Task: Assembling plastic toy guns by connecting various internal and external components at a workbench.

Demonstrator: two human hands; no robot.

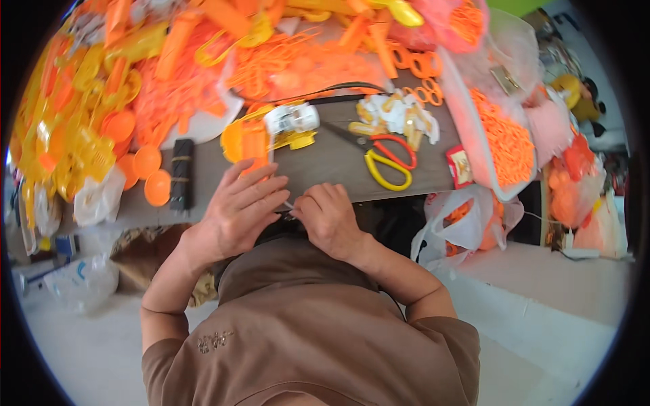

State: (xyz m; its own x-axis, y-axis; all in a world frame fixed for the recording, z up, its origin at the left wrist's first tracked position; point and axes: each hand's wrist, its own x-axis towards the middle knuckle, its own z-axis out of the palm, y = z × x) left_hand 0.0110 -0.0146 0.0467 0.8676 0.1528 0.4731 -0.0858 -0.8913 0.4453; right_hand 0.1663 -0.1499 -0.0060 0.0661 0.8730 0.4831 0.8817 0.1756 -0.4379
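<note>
My left hand hovers at the table's front edge, its fingers stretched out and slightly apart. Close on its right, my right hand has curled fingers pinched together. A thin pale bit shows between the two hands, too small to name. Just beyond my left fingertips lies an orange plastic piece, beside a yellow plastic part and a white roll-shaped piece. Scissors with one red and one yellow handle lie past my right hand, blades pointing to the far left.
Orange and yellow plastic parts heap along the table's left and back. A banded black bundle lies near round orange pieces. White and tan bits sit behind the scissors. At right stands a bin of small orange pieces.
</note>
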